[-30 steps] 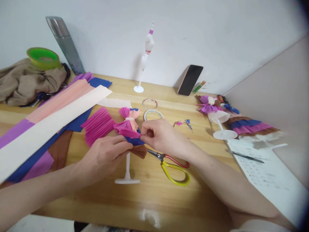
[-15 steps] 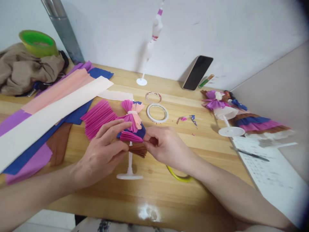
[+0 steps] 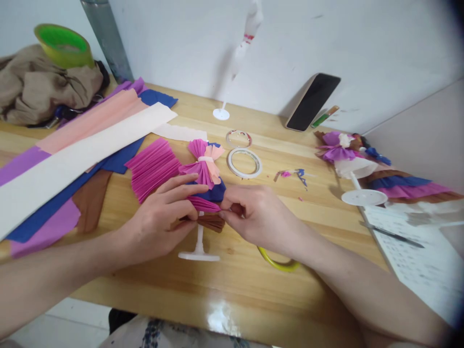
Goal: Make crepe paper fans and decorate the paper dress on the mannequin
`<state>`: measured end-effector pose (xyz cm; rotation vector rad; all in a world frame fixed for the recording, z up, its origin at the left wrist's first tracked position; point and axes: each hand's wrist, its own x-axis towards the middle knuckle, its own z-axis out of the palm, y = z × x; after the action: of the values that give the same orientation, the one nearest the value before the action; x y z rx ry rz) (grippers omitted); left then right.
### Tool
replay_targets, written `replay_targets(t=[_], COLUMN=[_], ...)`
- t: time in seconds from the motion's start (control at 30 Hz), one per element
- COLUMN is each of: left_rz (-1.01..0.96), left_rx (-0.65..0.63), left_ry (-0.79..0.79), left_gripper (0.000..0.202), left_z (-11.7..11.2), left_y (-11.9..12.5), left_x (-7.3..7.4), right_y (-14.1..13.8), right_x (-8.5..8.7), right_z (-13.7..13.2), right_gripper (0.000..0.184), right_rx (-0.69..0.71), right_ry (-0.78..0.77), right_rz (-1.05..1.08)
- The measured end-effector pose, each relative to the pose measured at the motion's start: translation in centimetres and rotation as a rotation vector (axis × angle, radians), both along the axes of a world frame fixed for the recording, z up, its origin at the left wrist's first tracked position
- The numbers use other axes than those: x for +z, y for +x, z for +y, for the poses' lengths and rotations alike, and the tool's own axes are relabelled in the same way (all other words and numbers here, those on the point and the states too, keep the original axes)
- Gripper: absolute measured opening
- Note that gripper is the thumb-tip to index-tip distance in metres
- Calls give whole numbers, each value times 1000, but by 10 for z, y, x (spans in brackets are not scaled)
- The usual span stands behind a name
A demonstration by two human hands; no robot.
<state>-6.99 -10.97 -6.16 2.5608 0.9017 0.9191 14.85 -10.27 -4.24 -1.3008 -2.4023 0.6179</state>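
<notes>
A magenta pleated crepe paper strip [image 3: 154,169] runs from the left under my left hand [image 3: 163,215] to the small doll stand [image 3: 199,256]. My left hand is closed on it, thumb below and fingers above. The thumb and fingertips of my right hand [image 3: 261,215] pinch its gathered right end. Above the hands is a crepe paper bow [image 3: 207,166] in pink and peach with a white band round its middle, against blue paper [image 3: 216,192]. Pleated brown paper [image 3: 212,222] fans out just below the magenta strip, around the stand's upright.
Crepe paper strips [image 3: 90,130] lie stacked at the left. Behind the hands are a white tape roll [image 3: 244,163] and a clear tape roll [image 3: 239,138]. A leaning phone [image 3: 313,102], a finished paper dress [image 3: 406,186] and a notebook [image 3: 409,251] with a pen stand or lie rightward.
The view has tilted down and shifted left, so everything appears higher and farther right. Both hands keep their places on the magenta paper, whose right end looks more tightly gathered.
</notes>
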Motion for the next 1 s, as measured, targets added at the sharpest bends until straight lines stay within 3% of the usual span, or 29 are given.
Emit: replay_targets(t=[0.3, 0.6, 1.0], left_rz=[-57, -19, 3], left_rx=[-52, -63, -36], left_ry=[5, 44, -62], left_gripper=[16, 11, 11], left_z=[7, 8, 7], left_y=[-3, -5, -6], left_x=[-13, -16, -20], right_y=[-1, -2, -3], right_x=[0, -3, -5], right_z=[0, -2, -2], right_gripper=[18, 17, 17], right_rx=[48, 33, 24], right_ry=[-51, -41, -43], right_rz=[-40, -34, -53])
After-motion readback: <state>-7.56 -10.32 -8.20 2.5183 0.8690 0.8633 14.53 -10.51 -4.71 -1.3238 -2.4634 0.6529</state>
